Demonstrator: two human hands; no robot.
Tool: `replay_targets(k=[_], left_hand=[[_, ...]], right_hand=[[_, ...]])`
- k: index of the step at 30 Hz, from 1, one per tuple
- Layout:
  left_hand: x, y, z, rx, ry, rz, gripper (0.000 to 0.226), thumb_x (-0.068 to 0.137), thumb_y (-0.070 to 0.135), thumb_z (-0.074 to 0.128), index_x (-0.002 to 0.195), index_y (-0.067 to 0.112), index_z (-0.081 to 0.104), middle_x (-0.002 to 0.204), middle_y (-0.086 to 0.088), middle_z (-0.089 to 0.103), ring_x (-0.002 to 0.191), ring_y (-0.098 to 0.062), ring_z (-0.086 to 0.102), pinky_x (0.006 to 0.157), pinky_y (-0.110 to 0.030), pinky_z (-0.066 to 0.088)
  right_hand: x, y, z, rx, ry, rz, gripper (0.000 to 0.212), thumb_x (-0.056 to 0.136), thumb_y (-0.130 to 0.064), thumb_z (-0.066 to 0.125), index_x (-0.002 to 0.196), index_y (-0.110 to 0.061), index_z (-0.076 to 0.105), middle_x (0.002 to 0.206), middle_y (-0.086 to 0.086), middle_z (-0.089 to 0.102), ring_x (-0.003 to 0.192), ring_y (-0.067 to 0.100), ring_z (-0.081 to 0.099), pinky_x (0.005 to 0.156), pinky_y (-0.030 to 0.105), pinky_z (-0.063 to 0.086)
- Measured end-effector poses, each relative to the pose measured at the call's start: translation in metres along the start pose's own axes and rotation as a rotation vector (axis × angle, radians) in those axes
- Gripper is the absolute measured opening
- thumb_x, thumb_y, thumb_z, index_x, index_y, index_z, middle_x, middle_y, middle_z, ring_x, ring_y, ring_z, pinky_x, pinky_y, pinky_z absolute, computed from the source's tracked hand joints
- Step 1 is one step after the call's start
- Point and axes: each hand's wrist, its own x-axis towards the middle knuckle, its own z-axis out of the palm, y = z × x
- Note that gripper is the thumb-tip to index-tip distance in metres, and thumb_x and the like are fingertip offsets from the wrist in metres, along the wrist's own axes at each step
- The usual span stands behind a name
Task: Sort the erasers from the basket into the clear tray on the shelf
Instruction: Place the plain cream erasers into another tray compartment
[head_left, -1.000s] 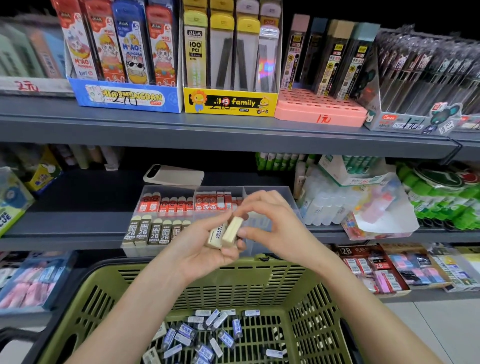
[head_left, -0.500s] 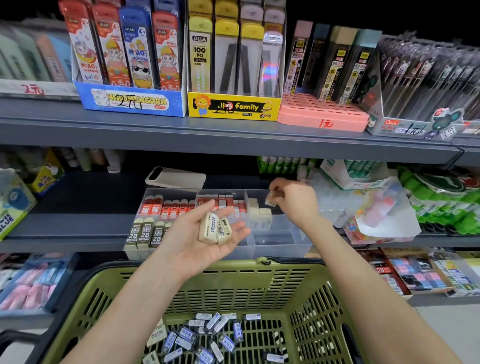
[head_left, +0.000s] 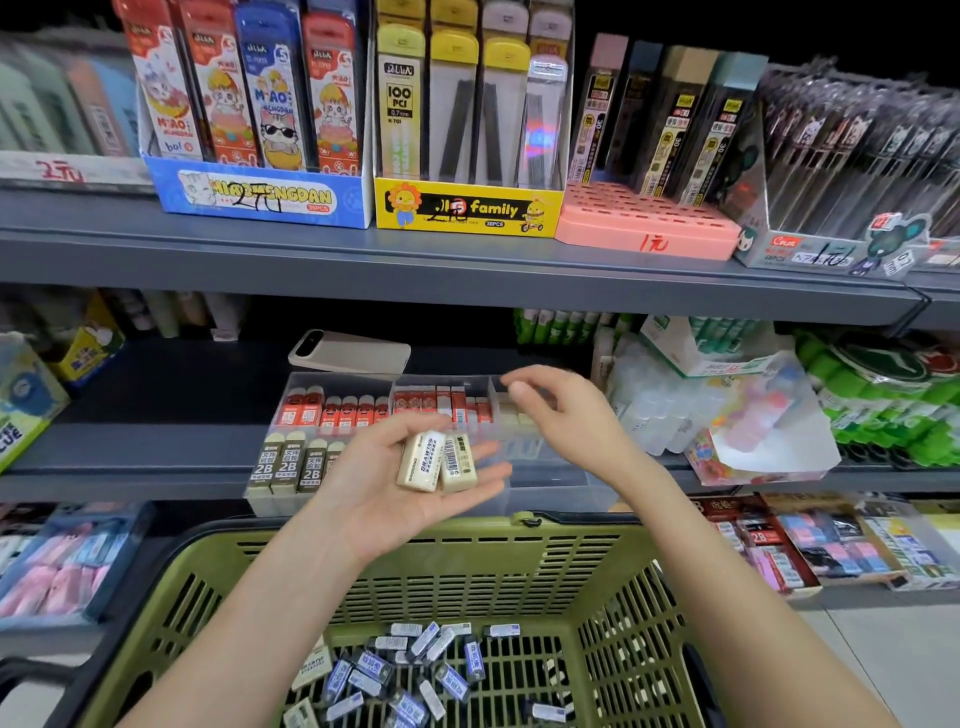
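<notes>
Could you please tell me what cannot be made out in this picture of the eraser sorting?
Head view: the right hand is motion-blurred, so whether it pinches anything is unclear.
Head view: the right compartment of the clear tray is partly hidden behind that hand and the left hand; its eraser count is unknown.
Head view: the basket is cut off by the bottom edge, and its loose erasers have labels too small to read.
</notes>
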Motion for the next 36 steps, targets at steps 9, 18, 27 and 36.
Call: replay_targets(k=[9,18,27,36], left_hand=[[0.002,-0.005,0.0,0.112,-0.042,-0.018,0.056,0.068,0.011,0.065,0.121,-0.003,0.053,0.11,-0.024,0.063,0.102,-0.038,0.061,0.095,-0.059,0.045],[0.003,-0.002,0.001,0.223,0.108,-0.026,0.039,0.079,0.033,0.06,0.098,-0.001,0.06,0.063,-0.009,0.049,0.048,-0.014,0.044,0.034,-0.017,0.033],[0.001,0.003,-0.001,0.264,0.121,0.083,0.025,0.09,-0.008,0.041,0.111,-0.005,0.054,0.083,-0.024,0.069,0.074,-0.03,0.068,0.053,-0.03,0.057],[0.003,-0.003,-0.007,0.525,0.149,0.232,0.022,0.085,-0.006,0.06,0.107,-0.004,0.057,0.103,-0.022,0.07,0.092,-0.031,0.07,0.065,-0.025,0.058]], right_hand=[[-0.04,-0.037,-0.01,0.071,-0.228,-0.153,0.019,0.081,-0.025,0.071,0.099,-0.029,0.066,0.104,-0.014,0.059,0.1,0.002,0.043,0.087,0.016,0.032],[0.004,0.035,-0.02,-0.261,0.327,0.239,0.022,0.08,-0.027,0.071,0.102,-0.025,0.071,0.096,0.005,0.07,0.099,0.03,0.055,0.076,0.032,0.04],[0.04,0.064,0.028,-0.494,-0.036,0.154,0.025,0.09,-0.023,0.05,0.103,-0.03,0.071,0.106,0.002,0.07,0.108,0.028,0.053,0.092,0.032,0.035],[0.025,0.045,0.016,-0.538,0.032,0.144,0.034,0.094,-0.023,0.043,0.123,-0.027,0.06,0.104,0.003,0.069,0.114,0.026,0.048,0.101,0.035,0.028]])
